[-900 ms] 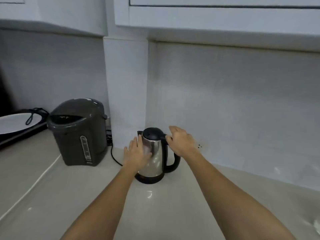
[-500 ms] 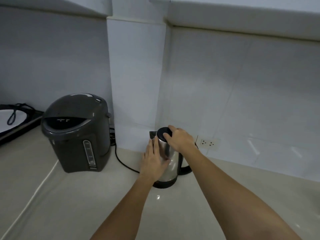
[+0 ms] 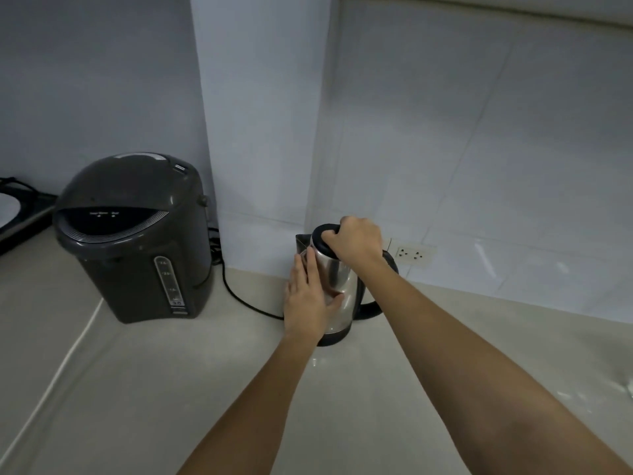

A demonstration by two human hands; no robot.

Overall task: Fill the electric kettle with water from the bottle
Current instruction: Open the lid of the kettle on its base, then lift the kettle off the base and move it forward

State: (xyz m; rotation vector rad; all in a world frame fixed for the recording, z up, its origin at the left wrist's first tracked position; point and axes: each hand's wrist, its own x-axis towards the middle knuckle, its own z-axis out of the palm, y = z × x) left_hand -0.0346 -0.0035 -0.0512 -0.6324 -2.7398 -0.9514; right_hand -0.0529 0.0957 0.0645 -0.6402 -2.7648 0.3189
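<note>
Near the desk's [image 3: 342, 406] back edge, left hand [image 3: 308, 299] braces kettle [image 3: 337, 286], right hand [image 3: 356, 243] grips its lid [image 3: 322, 238]; no bottle visible, filling not begun.

Little legible text. The dark grey thermo pot [image 3: 137, 241] carries a vertical water-level gauge [image 3: 170, 281] on its front with small scale numbers, too blurred to read for sure; the bottom mark on a small plate looks like "3.0". Tiny white lettering sits above two dots on the black control panel [image 3: 102, 217] at the top front, unreadable. No brand name made out on the pot. The steel kettle [image 3: 337, 296] shows no readable print.
</note>
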